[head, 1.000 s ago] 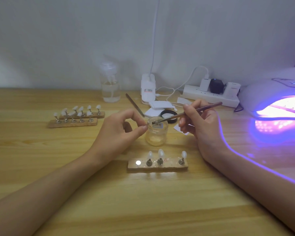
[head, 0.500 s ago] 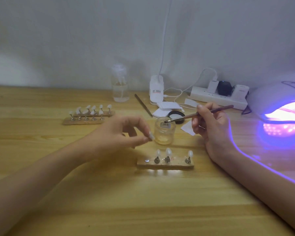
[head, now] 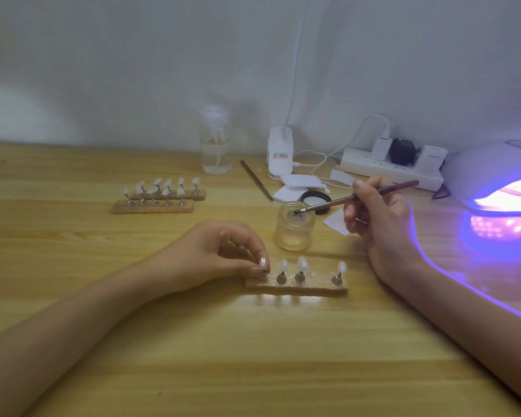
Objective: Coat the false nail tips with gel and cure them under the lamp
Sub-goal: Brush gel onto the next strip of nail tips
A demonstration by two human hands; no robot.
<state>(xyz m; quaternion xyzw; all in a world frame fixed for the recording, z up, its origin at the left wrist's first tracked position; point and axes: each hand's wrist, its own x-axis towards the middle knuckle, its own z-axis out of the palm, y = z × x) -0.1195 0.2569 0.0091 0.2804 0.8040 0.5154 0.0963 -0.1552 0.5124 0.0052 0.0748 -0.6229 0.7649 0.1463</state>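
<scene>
Pinching nail tip in left grip at holder's left end | holding brush in right grip, bristles up-right over jar

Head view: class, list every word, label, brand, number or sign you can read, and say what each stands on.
Nothing can be read for certain.
White clip-lamp base: a small label with a red mark and dark lines of print, too blurred to read.
Glass jar: a pale label patch, too blurred to read.
Power strip: no lettering that can be made out.
</scene>
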